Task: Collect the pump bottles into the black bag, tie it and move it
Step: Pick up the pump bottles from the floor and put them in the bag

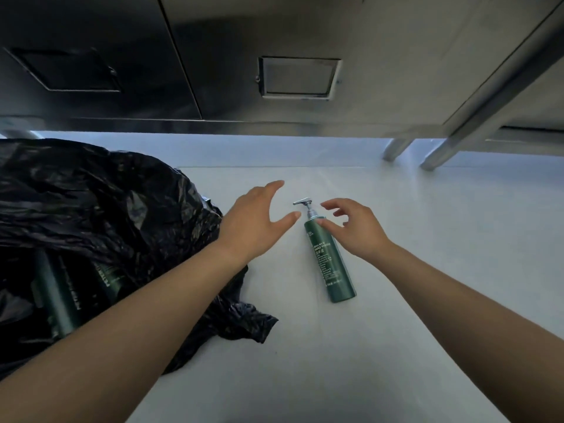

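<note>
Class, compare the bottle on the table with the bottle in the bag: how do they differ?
The table bottle lies in the open on the white table; the bag bottle lies inside the black bag. The table bottle shows nearly whole, silver pump included; the bag bottle is partly hidden, its pump out of sight. Both are dark green with white lettering.

A dark green plastic pump bottle (331, 257) lies on its side at centre, silver pump pointing far. Left, a crumpled black plastic bag (106, 203) holds more green bottles (58, 294).
</note>
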